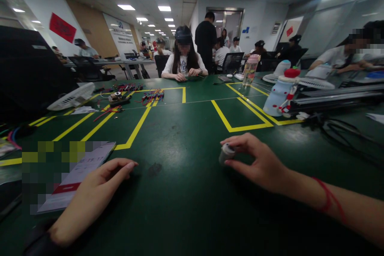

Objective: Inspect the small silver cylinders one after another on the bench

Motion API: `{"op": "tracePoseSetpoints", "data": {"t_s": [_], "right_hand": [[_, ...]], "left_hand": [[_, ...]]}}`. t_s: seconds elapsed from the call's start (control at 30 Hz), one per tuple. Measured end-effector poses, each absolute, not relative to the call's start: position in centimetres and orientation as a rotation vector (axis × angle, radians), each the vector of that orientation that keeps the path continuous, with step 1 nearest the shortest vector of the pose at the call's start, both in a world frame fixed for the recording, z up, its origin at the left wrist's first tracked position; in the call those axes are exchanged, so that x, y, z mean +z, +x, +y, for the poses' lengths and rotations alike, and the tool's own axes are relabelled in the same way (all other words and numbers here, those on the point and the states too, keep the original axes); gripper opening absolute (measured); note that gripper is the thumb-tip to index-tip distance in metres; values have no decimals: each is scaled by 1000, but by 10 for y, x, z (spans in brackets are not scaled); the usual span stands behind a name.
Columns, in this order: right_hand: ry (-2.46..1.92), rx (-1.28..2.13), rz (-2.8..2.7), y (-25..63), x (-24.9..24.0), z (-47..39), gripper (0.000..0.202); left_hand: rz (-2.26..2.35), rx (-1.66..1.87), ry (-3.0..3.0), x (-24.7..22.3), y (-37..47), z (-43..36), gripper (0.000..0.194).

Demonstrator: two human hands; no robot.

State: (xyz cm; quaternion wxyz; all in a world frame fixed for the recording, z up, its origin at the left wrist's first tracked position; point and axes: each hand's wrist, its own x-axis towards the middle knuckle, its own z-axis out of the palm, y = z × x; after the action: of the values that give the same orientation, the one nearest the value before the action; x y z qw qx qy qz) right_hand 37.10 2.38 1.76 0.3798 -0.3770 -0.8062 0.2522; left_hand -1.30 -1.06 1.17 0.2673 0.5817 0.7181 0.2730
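My right hand [258, 161] grips a small grey cylinder [226, 154] with a paler top, pinching it between thumb and fingers just over the green tabletop. The cylinder's exact kind is too small to make out. My left hand [111, 176] rests at the left with its thumb pressed along the closed fingers, and nothing shows in it. Beside and partly under that wrist lies a printed sheet [90, 164], partly blurred out by blocks.
Yellow tape lines [251, 129] mark the green table [180, 192]. Bundles of coloured wires [153, 96] and a white fan [72, 96] lie left. A blue bottle [277, 98], a clear bottle [251, 71] and black cables [339, 132] are right. A person [184, 62] sits opposite.
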Motion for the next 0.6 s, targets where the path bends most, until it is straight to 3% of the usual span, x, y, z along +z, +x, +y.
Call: {"op": "tracePoseSetpoints", "data": {"t_s": [0.33, 0.5, 0.6], "right_hand": [[-919, 774, -2157, 328, -2, 19, 40], [-921, 987, -2049, 325, -4, 21, 62], [-926, 1032, -2021, 324, -6, 23, 59]], "left_hand": [[1893, 682, 1746, 8, -8, -7, 37], [1503, 693, 2029, 27, 51, -7, 29], [1274, 802, 2102, 38, 97, -1, 22]]}}
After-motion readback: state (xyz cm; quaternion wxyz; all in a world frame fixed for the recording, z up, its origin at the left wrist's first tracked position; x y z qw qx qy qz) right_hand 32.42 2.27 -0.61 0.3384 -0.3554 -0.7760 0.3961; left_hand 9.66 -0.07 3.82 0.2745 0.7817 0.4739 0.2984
